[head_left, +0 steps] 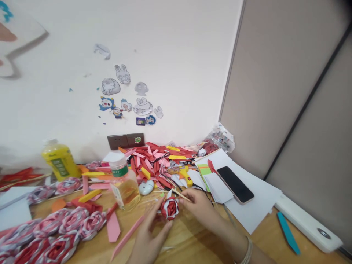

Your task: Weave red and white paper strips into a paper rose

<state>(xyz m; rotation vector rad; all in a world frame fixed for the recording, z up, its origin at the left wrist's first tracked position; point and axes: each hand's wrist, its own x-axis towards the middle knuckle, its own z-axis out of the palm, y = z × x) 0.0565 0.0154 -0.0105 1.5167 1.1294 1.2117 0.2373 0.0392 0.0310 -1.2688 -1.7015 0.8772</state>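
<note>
A red and white paper rose [169, 208] is held above the wooden table, between the thumb and fingers of my left hand [151, 233]. My right hand [199, 207] pinches a thin wooden stick [183, 195] at the right of the rose; the stick's far end reaches the rose's upper edge. A yellow glue gun [186, 176] lies just behind my hands. Beside it spreads a heap of red and pink paper strips [154, 161]. More finished roses [73, 220], pink, red and white, sit in rows at the left.
A jar of amber liquid [126, 187] and a yellow bottle [61, 161] stand at the left. On white paper [261, 200] at the right lie a phone [235, 184] and cards [218, 187]. A teal strip [288, 233] lies near a white device [308, 223].
</note>
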